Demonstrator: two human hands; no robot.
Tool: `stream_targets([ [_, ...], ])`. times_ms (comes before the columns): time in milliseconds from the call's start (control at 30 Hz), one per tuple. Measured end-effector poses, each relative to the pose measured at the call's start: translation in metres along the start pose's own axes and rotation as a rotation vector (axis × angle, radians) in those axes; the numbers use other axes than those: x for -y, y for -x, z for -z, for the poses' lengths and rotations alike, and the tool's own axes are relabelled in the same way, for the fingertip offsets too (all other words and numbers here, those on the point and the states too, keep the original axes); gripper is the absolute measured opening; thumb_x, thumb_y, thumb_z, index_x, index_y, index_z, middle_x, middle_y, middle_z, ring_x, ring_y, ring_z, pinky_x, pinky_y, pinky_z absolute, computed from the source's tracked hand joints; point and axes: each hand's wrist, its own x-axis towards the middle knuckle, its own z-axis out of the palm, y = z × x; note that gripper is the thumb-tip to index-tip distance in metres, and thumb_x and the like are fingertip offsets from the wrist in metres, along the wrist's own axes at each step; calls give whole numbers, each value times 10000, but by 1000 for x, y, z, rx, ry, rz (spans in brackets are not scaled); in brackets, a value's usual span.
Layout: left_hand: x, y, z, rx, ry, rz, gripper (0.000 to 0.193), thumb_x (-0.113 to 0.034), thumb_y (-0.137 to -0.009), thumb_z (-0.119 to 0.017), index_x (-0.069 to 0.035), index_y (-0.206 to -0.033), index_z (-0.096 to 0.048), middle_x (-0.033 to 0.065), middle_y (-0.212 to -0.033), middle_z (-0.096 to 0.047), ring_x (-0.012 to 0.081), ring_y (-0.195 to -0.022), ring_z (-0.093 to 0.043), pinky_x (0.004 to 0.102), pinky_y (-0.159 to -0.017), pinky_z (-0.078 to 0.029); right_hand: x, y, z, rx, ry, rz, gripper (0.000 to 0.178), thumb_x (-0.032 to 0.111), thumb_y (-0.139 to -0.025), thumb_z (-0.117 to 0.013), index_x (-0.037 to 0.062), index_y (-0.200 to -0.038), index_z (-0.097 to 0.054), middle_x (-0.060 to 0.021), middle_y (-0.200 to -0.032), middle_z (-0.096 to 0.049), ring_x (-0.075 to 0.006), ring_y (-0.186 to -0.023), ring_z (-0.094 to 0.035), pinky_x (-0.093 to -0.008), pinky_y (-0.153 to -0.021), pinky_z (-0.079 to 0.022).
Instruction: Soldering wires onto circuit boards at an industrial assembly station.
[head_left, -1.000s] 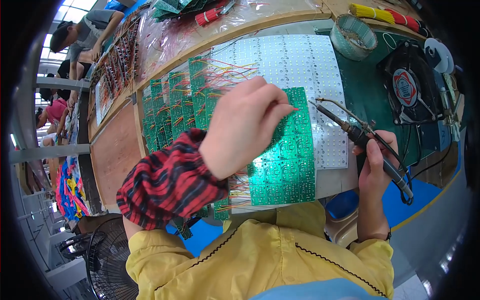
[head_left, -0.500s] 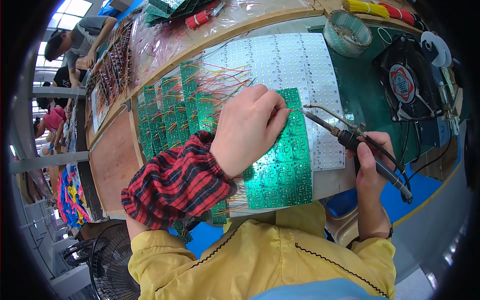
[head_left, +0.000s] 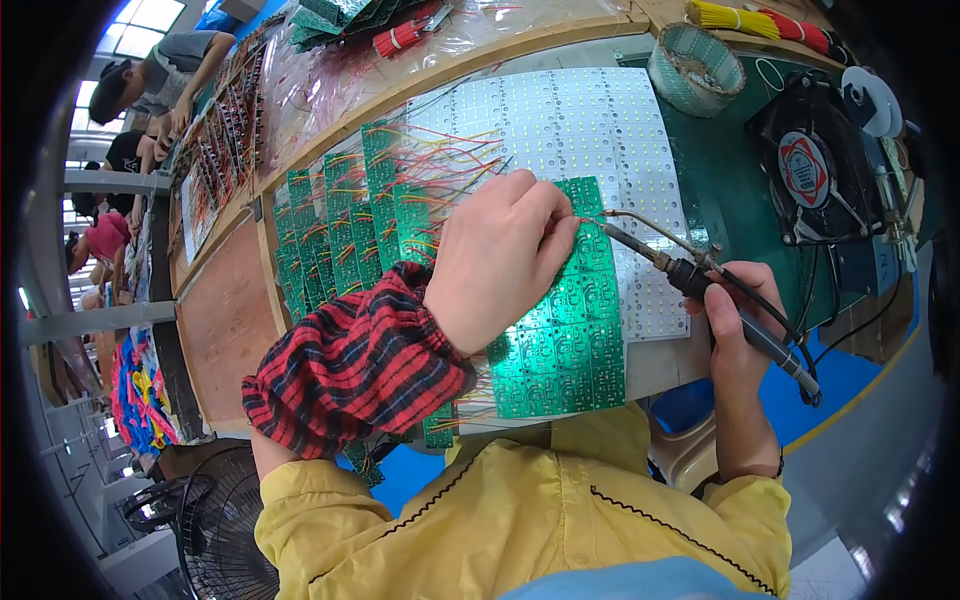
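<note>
My left hand [head_left: 505, 255], in a red and black plaid sleeve cover [head_left: 365, 360], rests over a green circuit board panel [head_left: 560, 350]. Its thumb and forefinger are pinched at the panel's upper part, on a thin red wire whose end barely shows. My right hand [head_left: 738, 325] grips a soldering iron [head_left: 768, 343] with a thin curved solder feed tube [head_left: 660, 229] fixed along it. Iron tip and tube end meet the panel close to my left fingertips. Left of that hand lie several green board strips [head_left: 343, 225] with red and yellow wires [head_left: 455, 150] attached.
A white board sheet [head_left: 560, 110] with small pale parts lies beneath the panel. Farther right stand a round woven tub [head_left: 695, 70], a black fan [head_left: 810, 165] and a solder spool [head_left: 872, 102]. Wire bundles [head_left: 735, 15] lie behind. At far left, a co-worker [head_left: 165, 80] leans over boards.
The soldering iron and its feed tube have shifted slightly left, closer to my left fingertips. My left hand has hardly moved. The co-worker's hands have moved a little.
</note>
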Motion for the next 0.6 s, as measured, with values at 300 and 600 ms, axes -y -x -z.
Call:
stream_targets([
  [300,-2,-1,-1,-2,-27,-6,110,-116,-738,-597,-34,-719,-524,108,-690,-498,281,-682,-523,382,-588,-431,-3,1,6,-59,4,33,167,78,-776,-580,-12,-887,-492,-85,-782,-565,-150,-660,-601,-235,-594,-496],
  [600,-6,1,20,13,-118,31,106,-133,-759,-611,-37,-770,-568,93,-700,-525,243,-600,-535,333,-549,-434,-5,0,3,-121,-59,83,169,87,-785,-540,-31,-896,-491,-81,-760,-547,-135,-605,-561,-247,-576,-466],
])
